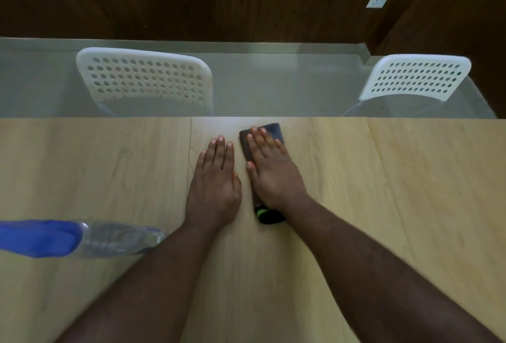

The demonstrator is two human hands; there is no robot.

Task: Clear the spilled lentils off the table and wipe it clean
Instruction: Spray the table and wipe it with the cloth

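Right hand [273,170] flat on cloth [269,129], table [109,164]

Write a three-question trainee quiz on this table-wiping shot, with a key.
1. True or false: the right hand lies flat on the dark cloth.
2. What does the left hand rest on? A) the bare table B) the cloth C) the plastic bottle
3. How many white chairs stand beyond the table's far edge?

Key:
1. True.
2. A: its fingers are straight, on the wood beside the cloth.
3. Two: the left chair and the right chair.
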